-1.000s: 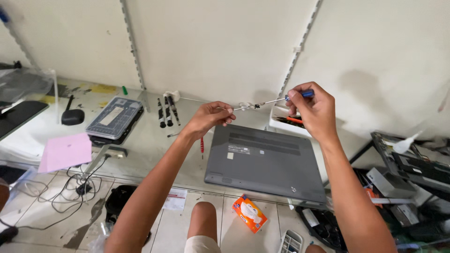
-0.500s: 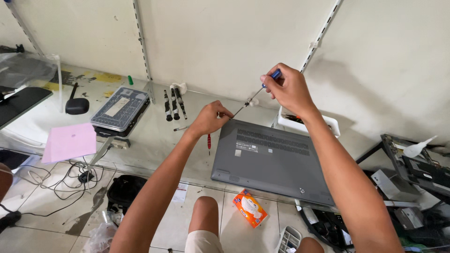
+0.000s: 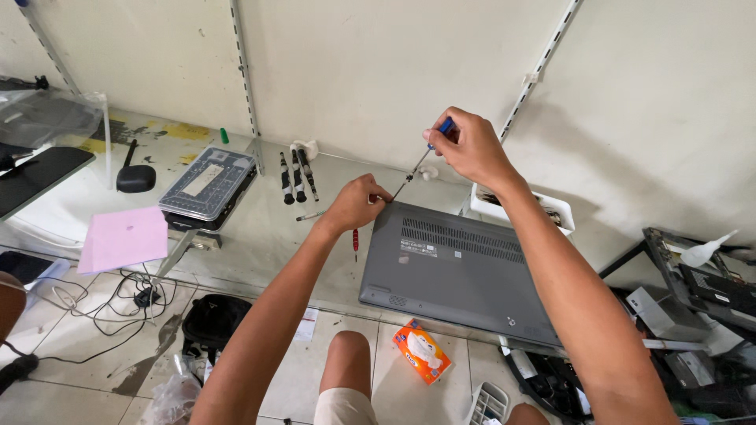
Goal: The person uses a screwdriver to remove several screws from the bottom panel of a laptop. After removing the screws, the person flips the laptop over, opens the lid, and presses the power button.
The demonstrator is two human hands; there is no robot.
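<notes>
Two hands work at the far left corner of the grey laptop (image 3: 461, 267), lying underside up on the bench (image 3: 260, 228); the right hand (image 3: 468, 145) pinches the blue-handled screwdriver (image 3: 421, 161), the left hand (image 3: 354, 203) closes around its tip; I judge a corner screw is being worked, needing a steady, upright tip.

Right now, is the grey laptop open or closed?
Closed. The grey laptop lies flat, underside up: vent slits and screws show, no screen or keys. The right hand holds a screwdriver at its corner by the left hand.
</notes>
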